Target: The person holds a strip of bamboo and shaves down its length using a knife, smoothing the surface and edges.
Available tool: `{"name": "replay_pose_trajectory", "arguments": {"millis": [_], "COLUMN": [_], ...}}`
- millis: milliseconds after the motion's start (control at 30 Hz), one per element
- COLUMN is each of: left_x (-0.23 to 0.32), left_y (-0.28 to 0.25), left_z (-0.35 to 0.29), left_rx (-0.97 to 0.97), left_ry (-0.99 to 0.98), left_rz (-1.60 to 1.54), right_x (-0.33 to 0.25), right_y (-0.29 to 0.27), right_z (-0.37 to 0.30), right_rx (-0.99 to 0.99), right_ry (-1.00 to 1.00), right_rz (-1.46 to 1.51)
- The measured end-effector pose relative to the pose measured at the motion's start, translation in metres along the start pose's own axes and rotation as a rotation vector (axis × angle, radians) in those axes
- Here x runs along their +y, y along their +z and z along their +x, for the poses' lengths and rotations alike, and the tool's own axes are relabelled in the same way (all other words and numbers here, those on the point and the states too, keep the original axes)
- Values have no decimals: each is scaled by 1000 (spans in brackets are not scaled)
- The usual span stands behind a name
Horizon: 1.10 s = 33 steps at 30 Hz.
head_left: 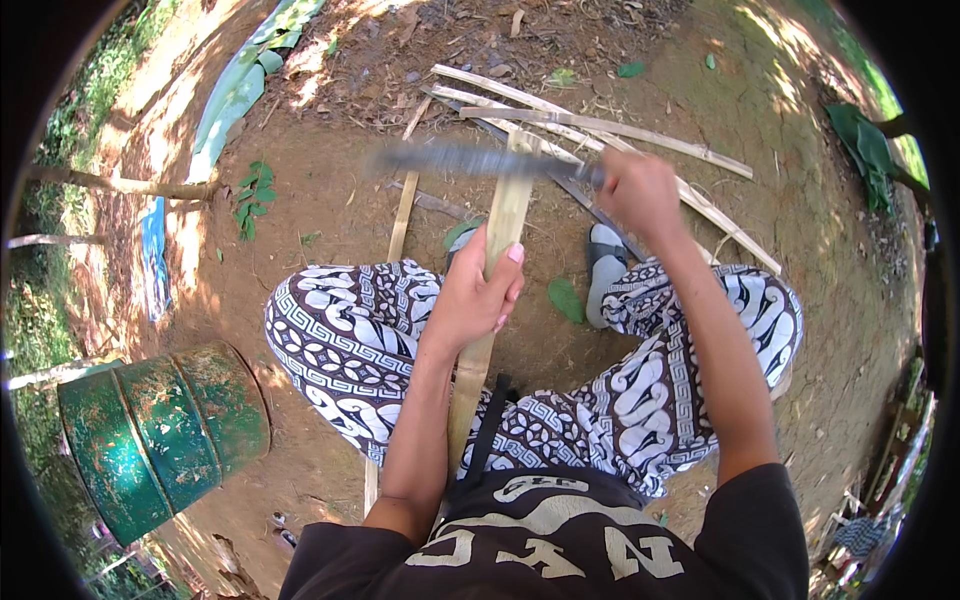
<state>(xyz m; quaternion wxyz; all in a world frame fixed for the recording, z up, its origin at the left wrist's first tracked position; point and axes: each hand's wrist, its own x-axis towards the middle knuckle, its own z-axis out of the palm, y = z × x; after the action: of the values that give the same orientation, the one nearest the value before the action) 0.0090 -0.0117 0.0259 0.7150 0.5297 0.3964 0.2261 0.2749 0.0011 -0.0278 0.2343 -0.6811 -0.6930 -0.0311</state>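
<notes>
My left hand (472, 295) is wrapped around a long, flat bamboo slat (512, 205). The slat runs from my lap, between my legs, out to the ground ahead. My right hand (638, 200) grips the handle of a machete (455, 160), whose blade is smeared by motion and lies across the slat's far end, pointing left. Whether the blade touches the slat or passes above it, I cannot tell. Several split bamboo strips (690, 150) lie loosely crossed on the ground just beyond my hands.
A rusty green metal drum (165, 430) lies at the left. Another thin bamboo strip (403, 215) lies beside my left knee. My seated legs in patterned trousers (345, 330) frame the work. Leaves (255, 195) and wood scraps dot the bare soil. A thin trunk (120, 183) reaches in at left.
</notes>
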Motion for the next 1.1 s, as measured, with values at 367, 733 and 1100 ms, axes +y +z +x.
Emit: {"name": "replay_pose_trajectory", "arguments": {"millis": [367,733,1100], "left_x": [-5,1,1], "left_y": [-11,-6,-2], "left_z": [11,7,12], "left_rx": [4,3,19], "left_ry": [2,-14,-27], "left_rz": [-78,-52,-21], "right_x": [-18,-48,-4], "right_y": [-23,-17,7], "right_z": [-3,-21,-5], "right_rx": [5,-32,142], "right_ry": [467,-49,-45], "right_rz": [298,76,-34]}}
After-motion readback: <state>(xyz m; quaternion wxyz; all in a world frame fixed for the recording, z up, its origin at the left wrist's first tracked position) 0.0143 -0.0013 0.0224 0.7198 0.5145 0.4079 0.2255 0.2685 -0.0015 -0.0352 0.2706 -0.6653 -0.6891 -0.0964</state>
